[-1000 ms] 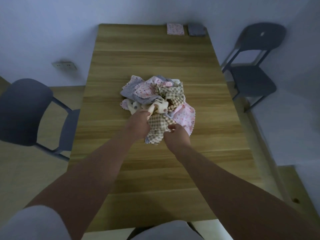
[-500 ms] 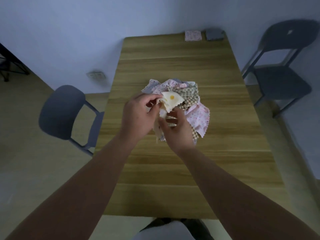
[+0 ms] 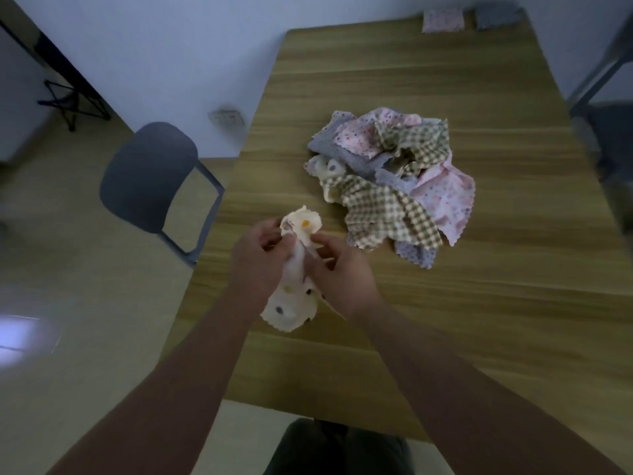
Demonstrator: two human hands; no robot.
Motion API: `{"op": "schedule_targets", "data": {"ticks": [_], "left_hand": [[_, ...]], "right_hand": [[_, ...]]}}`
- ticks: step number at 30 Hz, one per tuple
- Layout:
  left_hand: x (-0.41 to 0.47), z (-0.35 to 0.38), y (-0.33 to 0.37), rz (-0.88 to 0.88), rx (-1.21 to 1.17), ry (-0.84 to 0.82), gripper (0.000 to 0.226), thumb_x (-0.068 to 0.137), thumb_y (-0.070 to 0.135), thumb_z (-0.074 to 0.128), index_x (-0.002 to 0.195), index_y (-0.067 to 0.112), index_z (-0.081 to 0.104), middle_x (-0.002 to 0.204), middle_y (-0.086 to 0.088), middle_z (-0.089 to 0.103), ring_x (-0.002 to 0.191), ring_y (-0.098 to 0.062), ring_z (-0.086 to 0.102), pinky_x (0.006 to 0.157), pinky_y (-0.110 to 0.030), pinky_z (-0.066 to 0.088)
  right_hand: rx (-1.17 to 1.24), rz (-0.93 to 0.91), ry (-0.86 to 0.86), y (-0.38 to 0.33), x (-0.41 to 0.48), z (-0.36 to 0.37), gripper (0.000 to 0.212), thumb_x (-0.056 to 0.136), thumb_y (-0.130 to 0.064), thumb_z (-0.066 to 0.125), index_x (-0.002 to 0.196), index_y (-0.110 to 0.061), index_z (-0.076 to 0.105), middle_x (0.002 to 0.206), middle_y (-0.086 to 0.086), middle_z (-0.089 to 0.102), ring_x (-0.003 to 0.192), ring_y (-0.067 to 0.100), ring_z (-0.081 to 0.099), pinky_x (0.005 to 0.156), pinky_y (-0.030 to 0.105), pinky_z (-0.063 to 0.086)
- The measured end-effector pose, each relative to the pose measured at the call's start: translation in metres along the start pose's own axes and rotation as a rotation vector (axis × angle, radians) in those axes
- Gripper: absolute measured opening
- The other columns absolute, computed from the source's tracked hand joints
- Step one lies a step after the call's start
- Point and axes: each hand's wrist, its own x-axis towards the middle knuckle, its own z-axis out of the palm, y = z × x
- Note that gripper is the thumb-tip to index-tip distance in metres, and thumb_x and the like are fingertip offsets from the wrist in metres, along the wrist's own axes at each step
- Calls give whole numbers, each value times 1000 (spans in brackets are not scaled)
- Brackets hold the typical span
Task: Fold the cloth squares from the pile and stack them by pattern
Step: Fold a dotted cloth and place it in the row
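The wooden table (image 3: 445, 330) is seen lengthwise, and the bare wood near its front edge is judged the best place for the fold to be laid out. The pile (image 3: 394, 186) of crumpled squares is left in the middle of the table. A pink stack (image 3: 443, 20) and a grey stack (image 3: 496, 16) are set side by side at the far end. One cream dotted cloth (image 3: 291, 303) is held bunched above the near left part of the table, apart from the pile. It is gripped by the left hand (image 3: 255, 265) and the right hand (image 3: 342, 272), which are close together and curled round its upper part, while the lower part is left hanging loose. For a clean fold, two neighbouring corners should be found first. The hands should then be drawn apart until that edge is taut, and the square laid flat before it is halved. No cream stack is seen, so a fresh spot would probably be needed.
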Motion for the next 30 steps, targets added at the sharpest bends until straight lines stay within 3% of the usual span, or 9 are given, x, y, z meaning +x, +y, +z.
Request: {"op": "schedule_targets", "data": {"ticks": [4, 8, 11, 14, 19, 23, 25, 27, 30], "left_hand": [[3, 6, -62, -193, -182, 30, 19, 90, 22, 75, 107, 26, 65, 103, 4, 74, 98, -17, 71, 87, -41, 60], [1, 22, -102, -58, -11, 146, 17, 92, 26, 73, 92, 17, 60, 89, 4, 69, 82, -8, 65, 72, -23, 51], [-6, 31, -120, 129, 45, 231, 18, 94, 22, 71, 87, 18, 54, 82, 10, 63, 75, 5, 58, 67, -6, 41], [-24, 28, -123, 147, -9, 287, 18, 94, 14, 67, 89, 17, 50, 82, 11, 57, 75, 3, 54, 68, -5, 39], [-50, 15, -115, 139, 140, 277, 10, 99, 13, 57, 90, 15, 53, 79, 11, 52, 68, -2, 47, 49, -9, 38], [-61, 16, -122, 177, 202, 182, 22, 104, 10, 50, 96, 21, 67, 108, 7, 65, 83, -8, 57, 52, 1, 35], [-70, 17, -124, 160, 271, 121, 22, 104, 12, 51, 119, 15, 68, 123, 5, 57, 94, -12, 54, 58, 0, 36], [-78, 14, -124, 144, 428, 46, 39, 103, 21, 55, 141, 12, 54, 142, -2, 49, 114, -21, 56, 80, -13, 41], [-89, 10, -119, 192, 633, 15, 62, 100, 31, 57, 156, 21, 33, 168, -9, 9, 149, -30, 27, 111, -36, 39]], "right_hand": [[-145, 18, 13, 43, 7, 29, 22, 101, -26, 52, 98, -18, 72, 83, -2, 71, 74, 13, 66, 62, 34, 54], [-251, -82, 136, 71, 13, 43, 24, 105, -28, 46, 103, -14, 65, 88, -1, 67, 80, 17, 63, 61, 27, 41], [-315, -192, 209, 80, 10, 51, 31, 106, -28, 44, 130, -15, 60, 117, 7, 69, 107, 25, 64, 76, 25, 42], [-380, -199, 203, 79, -10, 49, 39, 107, -25, 42, 142, -11, 52, 134, 11, 62, 122, 28, 58, 85, 26, 40], [-527, -128, 226, 85, -48, 12, 40, 108, -24, 40, 146, -13, 48, 139, 10, 59, 122, 30, 58, 88, 31, 45], [-580, -34, 242, 102, -72, -19, 43, 108, -21, 40, 150, -10, 41, 144, 11, 53, 128, 30, 53, 90, 32, 44], [-583, 12, 256, 105, -81, -27, 43, 107, -24, 42, 148, -13, 40, 140, 12, 54, 122, 31, 56, 84, 34, 47], [-616, 41, 259, 103, -93, -29, 48, 104, -27, 47, 149, -16, 34, 145, 13, 46, 122, 35, 54, 89, 43, 50], [-764, -35, 306, 105, -105, -26, 59, 100, -29, 54, 151, -18, 27, 152, 14, 29, 135, 37, 38, 103, 50, 44]]}}
